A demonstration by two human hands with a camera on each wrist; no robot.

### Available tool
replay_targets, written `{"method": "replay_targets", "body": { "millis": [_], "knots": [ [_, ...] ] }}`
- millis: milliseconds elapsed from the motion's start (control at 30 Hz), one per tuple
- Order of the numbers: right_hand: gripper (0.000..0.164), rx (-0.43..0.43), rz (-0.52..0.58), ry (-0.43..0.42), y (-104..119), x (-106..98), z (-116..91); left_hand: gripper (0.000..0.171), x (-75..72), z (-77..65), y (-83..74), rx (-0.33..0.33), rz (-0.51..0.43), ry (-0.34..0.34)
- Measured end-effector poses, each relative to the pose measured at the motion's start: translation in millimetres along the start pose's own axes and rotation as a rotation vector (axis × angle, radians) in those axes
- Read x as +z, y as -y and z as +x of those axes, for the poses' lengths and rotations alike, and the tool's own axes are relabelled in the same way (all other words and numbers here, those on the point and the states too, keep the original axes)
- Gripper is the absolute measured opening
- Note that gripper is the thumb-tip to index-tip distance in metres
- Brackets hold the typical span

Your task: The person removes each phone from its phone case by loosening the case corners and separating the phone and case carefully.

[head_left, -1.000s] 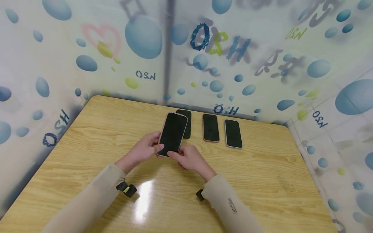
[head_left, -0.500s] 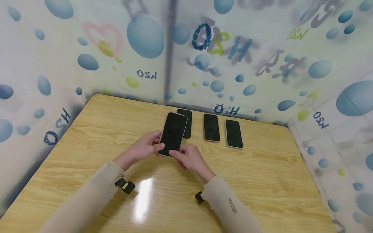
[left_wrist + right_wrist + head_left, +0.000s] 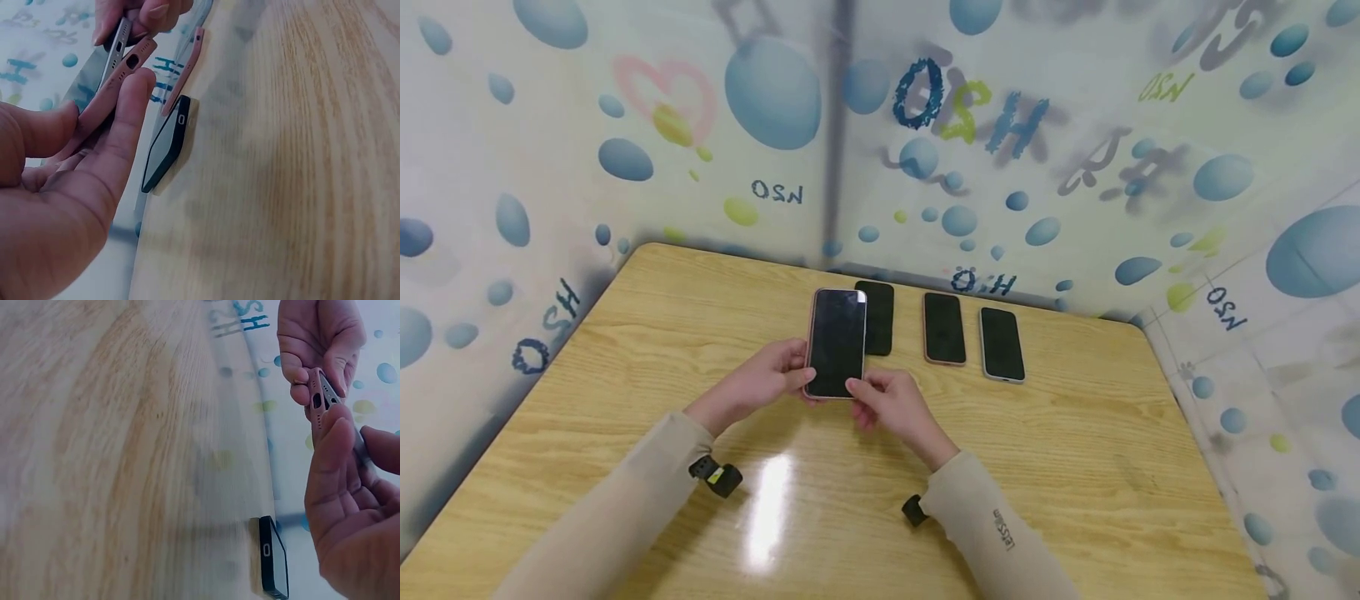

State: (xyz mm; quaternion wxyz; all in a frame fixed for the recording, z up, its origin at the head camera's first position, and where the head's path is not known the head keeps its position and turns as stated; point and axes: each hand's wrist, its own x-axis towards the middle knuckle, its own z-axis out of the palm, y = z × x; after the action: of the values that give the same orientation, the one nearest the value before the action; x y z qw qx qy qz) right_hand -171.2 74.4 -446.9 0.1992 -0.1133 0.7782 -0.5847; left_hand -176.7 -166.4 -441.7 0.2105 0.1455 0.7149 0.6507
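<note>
A dark-screened smartphone (image 3: 837,342) is held above the table. Its silver bottom edge (image 3: 116,55) tilts partly out of a pink phone case (image 3: 103,103), leaving a gap at one corner that widens toward my right hand. My left hand (image 3: 767,375) grips the pink case at the lower left, thumb at the screen's edge and fingers behind. The lower right corner of the phone is pinched by my right hand (image 3: 895,404), with the thumb on the screen side. In the right wrist view, the fingers partly hide the case and phone.
Behind the held phone lies a black phone (image 3: 880,321), partly covered by it. A pink-edged phone (image 3: 943,329) and a white-edged phone (image 3: 1002,344) lie to its right. The wooden table (image 3: 1075,467) meets patterned walls at the back and sides.
The held phone has turned from a rightward slant to nearly straight, its top swinging left. A reflection now shows on its screen. My right thumb has slid right toward the corner.
</note>
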Motion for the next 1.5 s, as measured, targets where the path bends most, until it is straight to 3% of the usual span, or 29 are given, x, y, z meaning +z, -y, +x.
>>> {"method": "replay_targets", "body": {
  "millis": [267, 833, 1267, 1500],
  "knots": [
    [0.036, -0.031, 0.142, 0.009, 2, -1, 0, 0.029, -0.2, -2.0, 2.8, -0.024, -0.067, -0.037],
    [0.036, -0.04, 0.174, -0.035, 0, -3, -4, 0.017, -16.6, -7.0, 2.1, -0.069, -0.04, -0.069],
    [0.036, -0.032, 0.203, -0.076, -4, -1, -6, 0.028, -32.0, -7.3, -3.2, -0.031, 0.056, -0.108],
    [0.035, -0.029, 0.213, -0.085, -6, 2, -10, 0.032, -40.0, -7.3, -9.9, -0.063, 0.113, -0.142]
  ]
}}
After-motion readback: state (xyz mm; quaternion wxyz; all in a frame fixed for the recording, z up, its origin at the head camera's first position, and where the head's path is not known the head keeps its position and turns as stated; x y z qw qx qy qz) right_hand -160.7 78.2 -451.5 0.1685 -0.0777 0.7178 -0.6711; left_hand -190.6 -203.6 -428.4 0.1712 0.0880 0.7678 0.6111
